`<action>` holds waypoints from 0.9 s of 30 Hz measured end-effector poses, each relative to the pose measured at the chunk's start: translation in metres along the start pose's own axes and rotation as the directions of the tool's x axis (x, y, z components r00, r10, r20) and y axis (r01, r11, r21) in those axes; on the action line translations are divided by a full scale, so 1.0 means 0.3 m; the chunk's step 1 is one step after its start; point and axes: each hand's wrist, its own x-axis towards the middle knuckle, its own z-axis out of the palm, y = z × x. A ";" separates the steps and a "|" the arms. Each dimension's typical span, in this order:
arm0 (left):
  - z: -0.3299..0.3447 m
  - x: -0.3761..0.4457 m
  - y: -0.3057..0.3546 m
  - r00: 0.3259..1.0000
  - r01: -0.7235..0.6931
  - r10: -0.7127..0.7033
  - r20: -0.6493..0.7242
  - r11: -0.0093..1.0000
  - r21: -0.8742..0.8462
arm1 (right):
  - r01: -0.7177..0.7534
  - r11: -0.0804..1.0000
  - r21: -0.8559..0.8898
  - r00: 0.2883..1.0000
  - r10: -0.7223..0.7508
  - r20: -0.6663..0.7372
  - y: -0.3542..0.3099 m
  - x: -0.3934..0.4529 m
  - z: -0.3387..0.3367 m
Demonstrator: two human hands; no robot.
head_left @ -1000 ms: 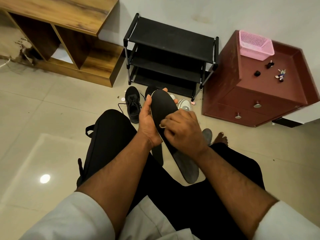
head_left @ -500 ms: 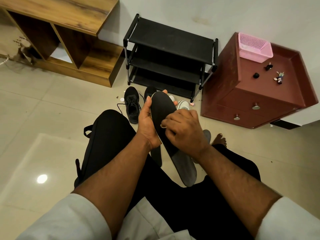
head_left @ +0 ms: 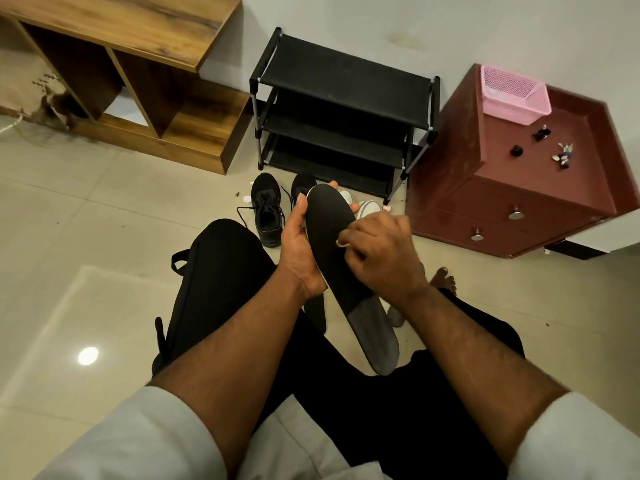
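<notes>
— Where's the black insole (head_left: 325, 237)?
— Middle of the frame, above my lap, toe end pointing up. My left hand (head_left: 298, 251) cradles its left edge, fingers wrapped behind.
— And the right hand (head_left: 381, 254)?
— Curled fingers pinch the right edge; something small and pale shows there, perhaps a tab.

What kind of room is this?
Probably a home's entryway: a black shoe rack stands by the wall, shoes lie on the tiled floor, and the left hand holds an insole.
</notes>
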 end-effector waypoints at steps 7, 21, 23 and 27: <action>0.007 -0.007 0.000 1.000 0.009 -0.009 0.010 1.000 -0.020 | 0.035 0.997 0.071 0.999 -0.032 -0.037 -0.043 0.020 0.005; 0.012 -0.005 0.001 1.000 0.000 0.001 0.023 0.998 -0.056 | 0.113 0.992 0.062 0.993 -0.110 -0.045 -0.050 0.025 0.010; 0.008 -0.012 0.004 1.000 -0.006 0.006 0.007 1.000 -0.018 | 0.189 0.980 0.067 0.981 -0.187 -0.041 -0.090 0.029 0.014; 0.014 -0.014 0.003 1.000 0.022 -0.023 -0.017 0.998 -0.061 | 0.120 0.993 -0.007 0.993 -0.120 -0.012 -0.018 0.042 0.009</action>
